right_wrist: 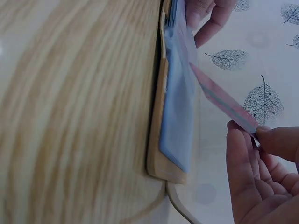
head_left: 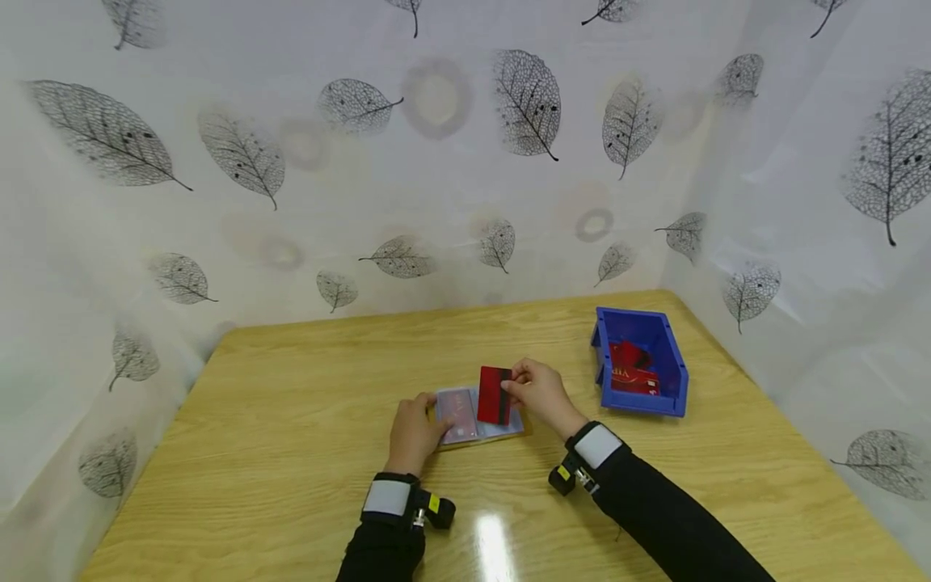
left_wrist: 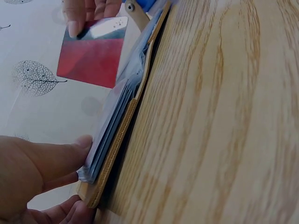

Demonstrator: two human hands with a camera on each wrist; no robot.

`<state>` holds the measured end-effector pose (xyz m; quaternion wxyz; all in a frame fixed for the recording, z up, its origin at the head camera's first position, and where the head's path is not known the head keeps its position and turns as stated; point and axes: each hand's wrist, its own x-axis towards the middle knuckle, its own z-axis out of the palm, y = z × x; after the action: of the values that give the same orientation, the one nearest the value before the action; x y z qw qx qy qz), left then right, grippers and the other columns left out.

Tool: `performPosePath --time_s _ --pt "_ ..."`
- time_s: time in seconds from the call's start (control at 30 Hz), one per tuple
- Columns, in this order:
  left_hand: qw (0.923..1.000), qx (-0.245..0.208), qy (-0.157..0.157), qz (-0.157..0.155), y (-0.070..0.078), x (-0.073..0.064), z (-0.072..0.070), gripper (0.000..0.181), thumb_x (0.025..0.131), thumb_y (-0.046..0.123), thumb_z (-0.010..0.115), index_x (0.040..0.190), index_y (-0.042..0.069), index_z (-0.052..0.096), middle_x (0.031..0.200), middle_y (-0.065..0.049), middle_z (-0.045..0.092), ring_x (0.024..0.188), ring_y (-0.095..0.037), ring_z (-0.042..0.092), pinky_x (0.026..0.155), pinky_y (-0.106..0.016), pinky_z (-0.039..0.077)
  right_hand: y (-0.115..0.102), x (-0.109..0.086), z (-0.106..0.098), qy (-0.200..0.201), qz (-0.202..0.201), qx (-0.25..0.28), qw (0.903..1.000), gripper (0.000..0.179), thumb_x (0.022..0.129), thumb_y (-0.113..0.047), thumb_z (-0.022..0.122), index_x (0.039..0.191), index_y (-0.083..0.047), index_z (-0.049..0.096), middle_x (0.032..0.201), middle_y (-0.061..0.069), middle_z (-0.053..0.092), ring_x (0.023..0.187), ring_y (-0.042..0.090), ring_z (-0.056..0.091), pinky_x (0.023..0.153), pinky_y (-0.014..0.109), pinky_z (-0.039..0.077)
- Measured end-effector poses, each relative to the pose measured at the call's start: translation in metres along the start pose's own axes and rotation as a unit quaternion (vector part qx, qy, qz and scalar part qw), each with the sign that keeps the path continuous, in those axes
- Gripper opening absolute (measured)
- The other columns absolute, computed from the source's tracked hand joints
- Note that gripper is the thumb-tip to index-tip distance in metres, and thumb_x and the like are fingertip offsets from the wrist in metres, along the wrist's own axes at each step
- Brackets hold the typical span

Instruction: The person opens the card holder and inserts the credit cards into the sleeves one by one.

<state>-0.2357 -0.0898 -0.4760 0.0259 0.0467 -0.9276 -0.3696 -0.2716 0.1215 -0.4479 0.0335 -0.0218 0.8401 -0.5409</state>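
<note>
A card holder (head_left: 527,431) with a tan cover and clear plastic sleeves lies spread on the table. My left hand (head_left: 413,432) grips its left edge, thumb (left_wrist: 70,158) on top of the sleeves and fingers under the cover. A card shows through the left sleeve (head_left: 456,412). Between thumb and fingertips, my right hand (head_left: 541,391) pinches a red card (head_left: 490,394) with a dark stripe. The card is held tilted over the right-hand sleeves (right_wrist: 180,112), its lower end close to them in the right wrist view.
To the right stands a blue bin (head_left: 647,404) with several red cards (head_left: 631,372) in it, one printed VIP. The wooden table (head_left: 313,485) meets a white leaf-patterned curtain (head_left: 451,178) at the back and sides. A tan strap (left_wrist: 136,15) sticks out from the holder.
</note>
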Motion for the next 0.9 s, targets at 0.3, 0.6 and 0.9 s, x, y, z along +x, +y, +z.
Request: performPosePath --time_s 0.3,0.6,0.9 --pt "0.9999 -0.007 0.000 -0.012 0.002 0.001 -0.002 0.049 0.080 0.018 0.080 0.121 -0.002 0.063 0.107 -0.020 0.057 0.097 -0.031 0.056 0.087 -0.047 0.047 0.000 0.002 0.004 0.009 0.012 0.006 0.9999 0.013 0.087 -0.002 0.069 0.089 0.001 0.057 0.071 0.010 0.062 0.062 0.022 0.066 0.058 0.037 0.057" --pt "1.0000 -0.007 0.003 -0.005 0.002 0.000 -0.002 0.049 0.079 0.018 0.081 0.120 -0.003 0.063 0.107 -0.021 0.058 0.096 -0.032 0.057 0.086 -0.047 0.047 0.003 0.003 0.008 0.007 0.024 -0.005 0.9997 0.014 0.086 -0.001 0.069 0.085 0.000 0.055 0.067 0.009 0.061 0.057 0.019 0.065 0.054 0.033 0.056" --pt "0.9999 0.000 0.011 0.003 0.000 -0.001 -0.002 0.048 0.079 0.019 0.081 0.118 -0.003 0.063 0.104 -0.021 0.058 0.096 -0.033 0.057 0.086 -0.048 0.047 0.005 0.002 0.019 -0.028 0.057 -0.006 0.9980 0.014 0.086 0.000 0.068 0.083 0.001 0.054 0.061 0.010 0.063 0.050 0.016 0.063 0.049 0.032 0.055"
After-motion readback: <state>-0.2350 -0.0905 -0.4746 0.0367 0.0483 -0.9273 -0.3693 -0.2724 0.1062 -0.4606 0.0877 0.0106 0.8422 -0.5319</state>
